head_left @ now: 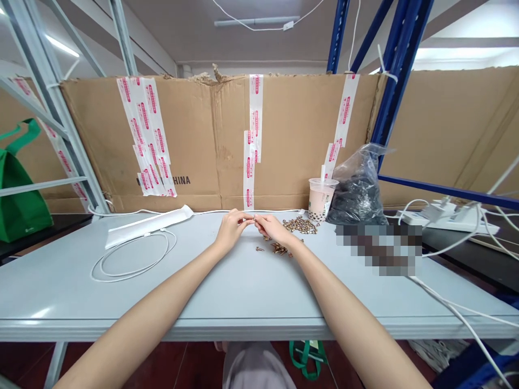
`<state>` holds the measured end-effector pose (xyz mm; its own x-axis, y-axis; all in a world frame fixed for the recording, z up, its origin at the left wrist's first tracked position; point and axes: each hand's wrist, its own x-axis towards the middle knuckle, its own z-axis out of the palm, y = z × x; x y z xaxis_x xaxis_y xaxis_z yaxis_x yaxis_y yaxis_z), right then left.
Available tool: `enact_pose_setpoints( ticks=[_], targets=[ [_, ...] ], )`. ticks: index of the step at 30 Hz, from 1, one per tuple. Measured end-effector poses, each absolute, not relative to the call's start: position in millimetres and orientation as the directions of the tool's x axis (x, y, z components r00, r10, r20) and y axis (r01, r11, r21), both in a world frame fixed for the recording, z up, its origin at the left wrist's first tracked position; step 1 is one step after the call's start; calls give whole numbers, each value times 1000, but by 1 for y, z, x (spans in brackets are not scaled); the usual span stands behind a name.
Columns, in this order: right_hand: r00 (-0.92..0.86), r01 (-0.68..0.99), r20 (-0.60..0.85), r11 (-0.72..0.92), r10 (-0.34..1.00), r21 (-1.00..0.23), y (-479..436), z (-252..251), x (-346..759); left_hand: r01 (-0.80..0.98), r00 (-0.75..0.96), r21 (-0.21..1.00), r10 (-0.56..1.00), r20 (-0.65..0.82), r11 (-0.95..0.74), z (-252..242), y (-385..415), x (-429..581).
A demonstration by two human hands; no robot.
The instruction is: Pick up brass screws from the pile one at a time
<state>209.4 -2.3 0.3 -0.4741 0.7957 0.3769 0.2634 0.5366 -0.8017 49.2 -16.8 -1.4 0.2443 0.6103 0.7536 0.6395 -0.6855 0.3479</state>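
Both my hands meet over the far middle of the grey table (227, 292). My left hand (232, 227) and my right hand (271, 227) have their fingertips pinched together on a small metal piece between them, too small to name for sure. A heap of brass-coloured screws (300, 225) lies just right of my right hand. A few loose screws (278, 248) sit on the table under my right wrist.
A cup of milk tea (320, 198) and a clear bag of dark small parts (357, 194) stand at the back right. A coiled white cable (130, 259) and a white wrapper (150, 226) lie left. A taped cardboard wall (211, 140) closes the back. Power strips and cords (446, 216) sit right.
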Motion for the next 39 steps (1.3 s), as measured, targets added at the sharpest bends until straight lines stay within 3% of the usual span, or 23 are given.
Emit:
enact_pose_setpoints(
  ticks=[6, 11, 16, 19, 25, 31, 39],
  targets=[
    [-465, 338, 388, 564, 796, -753, -2, 3, 212, 639, 155, 409, 630, 761, -651, -2, -17, 47],
    [-456, 315, 433, 596, 778, -738, -3, 1, 209, 640, 203, 356, 597, 776, -681, -2, -17, 47],
    [-461, 324, 334, 506, 822, -799, -1, -1, 211, 643, 299, 281, 570, 765, -713, -4, -19, 49],
    [-500, 284, 308, 489, 809, -825, 1, 1, 213, 654, 268, 287, 569, 777, -700, -4, -18, 48],
    [-511, 214, 393, 556, 764, -803, 0, 0, 209, 646, 244, 284, 544, 803, -708, -3, -16, 46],
    [-537, 286, 290, 494, 792, -821, 1, 2, 212, 652, 265, 274, 552, 791, -706, -6, -16, 49],
    [-535, 282, 367, 570, 761, -772, -2, 6, 214, 662, 263, 250, 532, 805, -706, -6, -17, 47]
  ],
)
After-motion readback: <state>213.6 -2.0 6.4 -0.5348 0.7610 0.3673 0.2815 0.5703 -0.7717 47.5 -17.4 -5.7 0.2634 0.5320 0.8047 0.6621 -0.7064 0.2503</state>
